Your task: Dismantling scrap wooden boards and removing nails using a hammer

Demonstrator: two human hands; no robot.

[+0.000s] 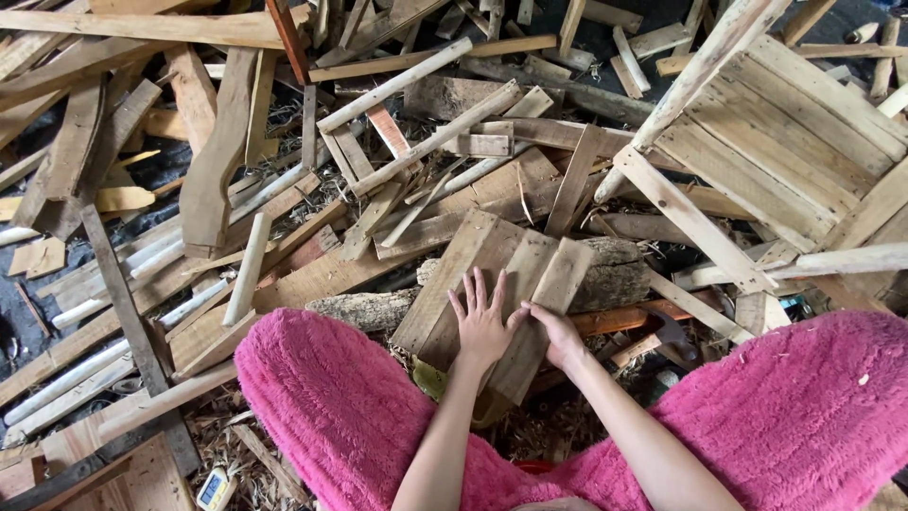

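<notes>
A small panel of joined wooden planks (492, 284) lies tilted across a rough log (605, 274) in front of me. My left hand (480, 322) rests flat on the panel's lower part with its fingers spread apart. My right hand (558, 333) presses against the panel's right plank near the lower edge, fingers curled on the wood. Both forearms reach out between my knees, which are covered in fluffy pink fabric (331, 397).
Scrap boards, slats and white-painted sticks (251, 270) cover the ground all around. An upturned wooden chair-like frame (776, 142) stands at the upper right. A hammer with an orange handle (662, 326) lies right of the panel. A small tape measure (213, 487) sits lower left among shavings.
</notes>
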